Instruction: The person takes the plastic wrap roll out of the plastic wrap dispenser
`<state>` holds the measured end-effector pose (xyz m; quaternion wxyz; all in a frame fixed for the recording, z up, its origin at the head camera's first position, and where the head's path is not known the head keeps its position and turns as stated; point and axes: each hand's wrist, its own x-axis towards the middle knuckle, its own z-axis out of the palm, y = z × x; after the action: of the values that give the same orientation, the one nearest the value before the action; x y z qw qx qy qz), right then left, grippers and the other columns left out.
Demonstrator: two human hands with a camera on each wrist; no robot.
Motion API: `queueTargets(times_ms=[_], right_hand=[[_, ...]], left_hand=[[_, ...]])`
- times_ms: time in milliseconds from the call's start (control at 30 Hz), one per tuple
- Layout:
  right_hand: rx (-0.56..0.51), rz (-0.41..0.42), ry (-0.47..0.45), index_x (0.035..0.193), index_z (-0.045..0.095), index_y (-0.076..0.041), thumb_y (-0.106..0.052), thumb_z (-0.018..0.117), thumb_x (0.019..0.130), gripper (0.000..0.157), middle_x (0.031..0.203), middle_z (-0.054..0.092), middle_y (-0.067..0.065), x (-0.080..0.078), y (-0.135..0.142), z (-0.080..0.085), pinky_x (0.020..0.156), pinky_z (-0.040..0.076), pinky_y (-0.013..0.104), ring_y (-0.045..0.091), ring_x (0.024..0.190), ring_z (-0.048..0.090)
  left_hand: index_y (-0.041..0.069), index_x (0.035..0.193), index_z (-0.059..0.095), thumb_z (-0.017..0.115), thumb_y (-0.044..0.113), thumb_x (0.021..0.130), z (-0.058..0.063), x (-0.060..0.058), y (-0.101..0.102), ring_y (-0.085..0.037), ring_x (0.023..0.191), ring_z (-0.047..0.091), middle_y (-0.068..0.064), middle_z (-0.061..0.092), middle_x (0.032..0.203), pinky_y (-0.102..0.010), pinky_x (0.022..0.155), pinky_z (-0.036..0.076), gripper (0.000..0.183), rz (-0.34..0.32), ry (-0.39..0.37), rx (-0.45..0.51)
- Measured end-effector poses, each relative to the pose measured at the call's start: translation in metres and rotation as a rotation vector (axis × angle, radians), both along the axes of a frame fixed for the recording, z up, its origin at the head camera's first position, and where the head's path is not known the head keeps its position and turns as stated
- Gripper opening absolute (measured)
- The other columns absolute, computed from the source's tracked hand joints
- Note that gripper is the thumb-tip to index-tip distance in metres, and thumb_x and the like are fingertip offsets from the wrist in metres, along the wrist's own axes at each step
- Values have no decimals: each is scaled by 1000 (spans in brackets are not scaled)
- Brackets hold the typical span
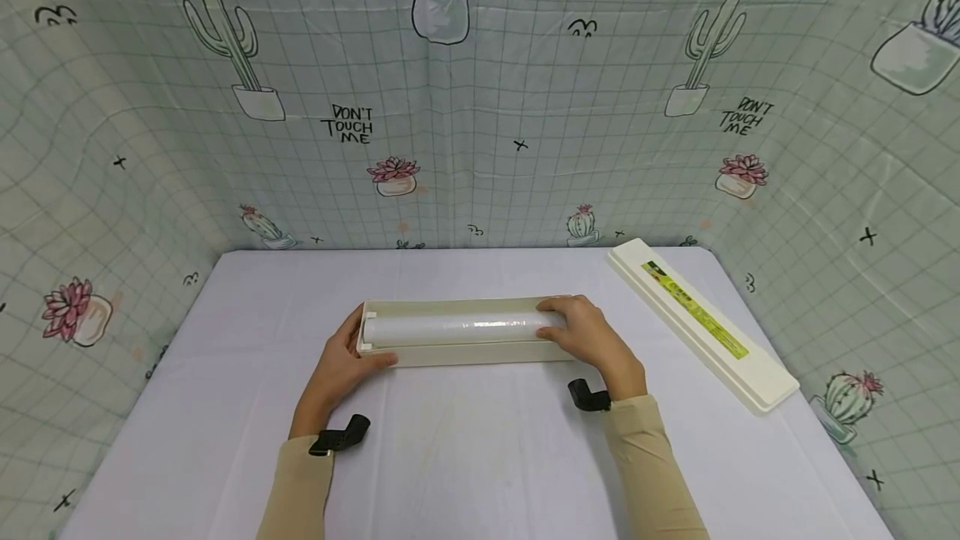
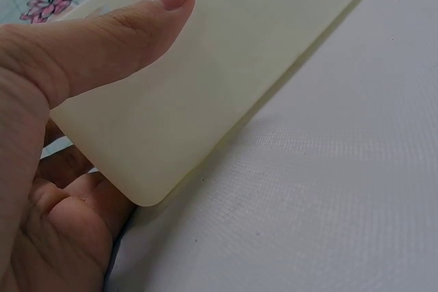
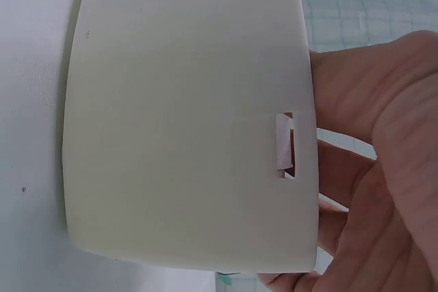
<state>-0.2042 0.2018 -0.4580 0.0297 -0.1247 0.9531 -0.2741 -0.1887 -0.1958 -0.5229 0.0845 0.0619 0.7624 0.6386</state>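
A long cream cling film dispenser box [image 1: 465, 355] stands lidless on the table, a shiny roll of cling film [image 1: 442, 328] lying along its inside. My left hand [image 1: 347, 367] grips the box's left end; in the left wrist view its thumb [image 2: 130, 39] lies along the front wall and the other fingers curl around the end. At the right end, my right hand [image 1: 588, 336] reaches over the box with thumb and fingers around the end of the roll. In the right wrist view the front wall [image 3: 185, 135], with a small slot, partly hides those fingers.
The dispenser's long cream lid [image 1: 735, 373], with a yellow-green label [image 1: 696, 309], lies slanted at the right side of the table. A white cloth [image 1: 465, 457] covers the table. Behind and at both sides hangs a cactus-print curtain [image 1: 480, 107].
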Motion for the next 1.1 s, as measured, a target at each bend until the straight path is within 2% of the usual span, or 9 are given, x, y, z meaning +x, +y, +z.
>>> queueTargets(times_ms=[300,433,633,900,1100], right_hand=[[59,2,20,128,72,-8,-21,79,91,40,132,70,13,-1,-2,1,91,35,55,39,122,58],[74,15,50,129,71,-9,-21,78,92,40,132,70,14,0,-3,2,95,36,59,40,125,56],[61,56,152,132,68,-7,-18,76,93,41,131,67,17,1,-4,4,100,39,66,42,129,55],[-35,95,171,136,62,1,-10,73,95,44,127,60,21,2,-5,6,104,46,56,38,121,58],[-70,104,158,136,62,0,-8,71,96,42,126,57,20,4,-5,6,103,48,53,36,117,57]], left_hand=[[15,167,14,87,13,84,1,-1,0,-33,149,37,-14,29,167,-5,97,41,111,-10,7,10],[15,167,13,86,12,84,2,-1,0,-33,150,36,-14,27,168,-5,97,41,111,-10,3,14],[15,167,13,86,12,84,1,-1,-1,-33,150,35,-13,26,169,-4,96,40,111,-8,-3,16],[15,167,13,86,13,84,1,0,-2,-32,151,35,-13,27,169,-3,96,39,111,-3,-11,1],[16,167,14,87,13,83,1,-1,-1,-32,149,37,-13,30,167,-5,96,41,111,-4,-5,4]])
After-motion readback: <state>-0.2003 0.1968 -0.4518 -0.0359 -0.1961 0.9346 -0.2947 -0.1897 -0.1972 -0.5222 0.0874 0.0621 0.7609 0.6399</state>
